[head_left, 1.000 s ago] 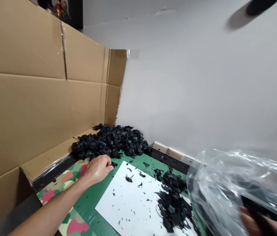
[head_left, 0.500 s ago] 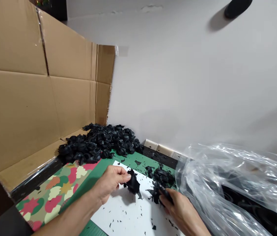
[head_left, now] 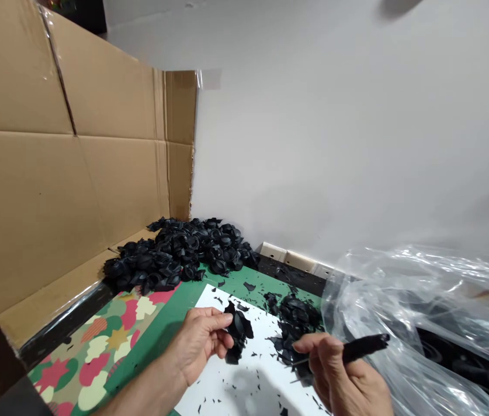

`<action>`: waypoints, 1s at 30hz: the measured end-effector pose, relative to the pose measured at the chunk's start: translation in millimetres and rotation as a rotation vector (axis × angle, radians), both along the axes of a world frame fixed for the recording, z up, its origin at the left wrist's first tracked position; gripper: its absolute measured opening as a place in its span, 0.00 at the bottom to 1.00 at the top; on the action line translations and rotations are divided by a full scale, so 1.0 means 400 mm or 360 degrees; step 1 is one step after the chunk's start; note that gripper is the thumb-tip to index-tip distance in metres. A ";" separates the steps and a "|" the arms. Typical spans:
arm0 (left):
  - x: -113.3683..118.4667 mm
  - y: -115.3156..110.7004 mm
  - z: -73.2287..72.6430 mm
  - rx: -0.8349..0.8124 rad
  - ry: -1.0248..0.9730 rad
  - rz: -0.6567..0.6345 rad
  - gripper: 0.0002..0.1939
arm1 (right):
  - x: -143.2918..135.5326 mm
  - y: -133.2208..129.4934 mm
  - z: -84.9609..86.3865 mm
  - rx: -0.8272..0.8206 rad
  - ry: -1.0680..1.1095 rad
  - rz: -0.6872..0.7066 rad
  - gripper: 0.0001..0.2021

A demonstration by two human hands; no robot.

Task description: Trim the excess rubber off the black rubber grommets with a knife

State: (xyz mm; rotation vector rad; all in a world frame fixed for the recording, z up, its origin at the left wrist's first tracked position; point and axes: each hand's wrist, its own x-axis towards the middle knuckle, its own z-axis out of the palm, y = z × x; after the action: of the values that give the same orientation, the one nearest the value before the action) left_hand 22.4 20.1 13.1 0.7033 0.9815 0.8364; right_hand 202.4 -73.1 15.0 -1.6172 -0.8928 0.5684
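Turned since earlier is the slim black-handled tool (head_left: 365, 348) gripped in my right hand (head_left: 343, 370), its tip now roughly toward the jagged black rubbery-looking piece (head_left: 240, 330) which my left hand (head_left: 199, 341) pinches over the white paper-like sheet (head_left: 222, 381).

Left hand (head_left: 205, 338) pinching, forearm (head_left: 151, 384) slanting inward — right hand (head_left: 344, 370) curled in grip

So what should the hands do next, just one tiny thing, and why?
Perhaps the right hand could bring the black-handled tool over to the black piece. The left hand holds that piece above the white sheet, its edges look ragged, and the tool's thin tip isn't touching it yet.
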 end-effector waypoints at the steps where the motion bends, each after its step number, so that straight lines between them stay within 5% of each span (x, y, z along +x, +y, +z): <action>1: 0.002 -0.005 -0.002 -0.0008 -0.0001 0.0015 0.14 | -0.008 0.002 -0.006 -0.0006 0.0199 0.0001 0.31; 4: 0.009 -0.021 -0.007 -0.0036 0.0006 0.0019 0.14 | -0.034 0.011 -0.021 0.0014 0.0696 0.0100 0.30; 8: 0.018 -0.036 -0.010 -0.0049 0.0025 -0.0013 0.14 | -0.059 0.021 -0.027 0.0110 0.0899 0.0122 0.28; 23: 0.025 -0.059 -0.009 0.0099 0.0089 -0.0117 0.16 | -0.094 0.024 -0.062 0.0110 0.0198 -0.0063 0.20; 30: 0.024 -0.067 -0.009 0.0189 0.0131 -0.0128 0.13 | -0.100 0.028 -0.061 0.0143 0.0243 -0.0117 0.20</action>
State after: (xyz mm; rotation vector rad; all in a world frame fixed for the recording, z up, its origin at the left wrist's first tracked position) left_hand 32.1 -6.7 9.5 0.8792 0.9766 0.8049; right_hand 162.3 -62.1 -9.6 -1.4982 -0.7332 0.5838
